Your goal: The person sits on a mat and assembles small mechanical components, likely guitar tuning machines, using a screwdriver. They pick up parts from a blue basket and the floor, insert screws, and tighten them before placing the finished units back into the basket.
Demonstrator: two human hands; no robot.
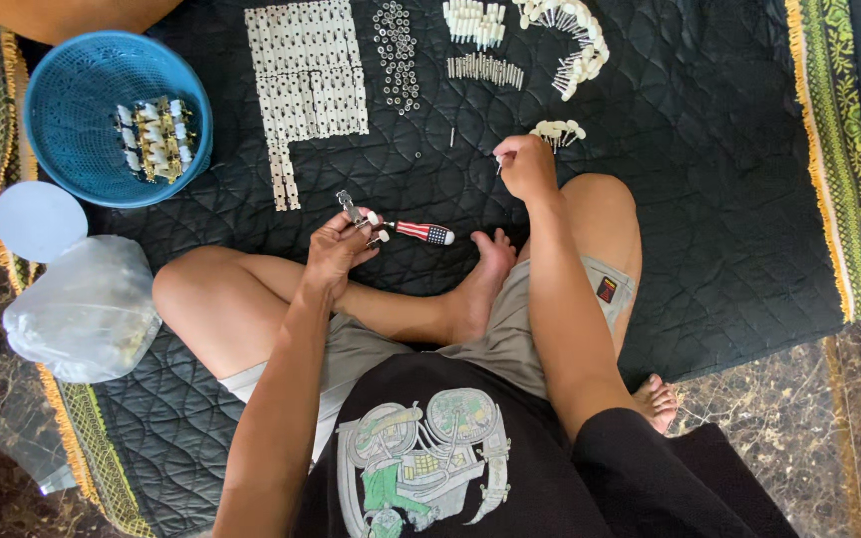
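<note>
I sit cross-legged on a dark quilted mat (710, 199). My left hand (339, 249) holds a small metal part with white knobs (359, 213) above my left knee. A short screwdriver with a red, white and blue striped handle (421, 232) lies on the mat just right of that hand. My right hand (525, 164) reaches forward, fingers pinched on a tiny pale piece (499, 161), beside a small cluster of white-headed pegs (558, 130).
Sorted parts lie on the mat ahead: rows of metal plates (306, 75), small rings (396, 55), white pegs (475, 22), thin pins (485, 68), a curved heap of knobs (575, 40). A blue basket (72, 169) with assembled pieces, a round lid (39, 221) and a plastic bag (87, 309) sit left.
</note>
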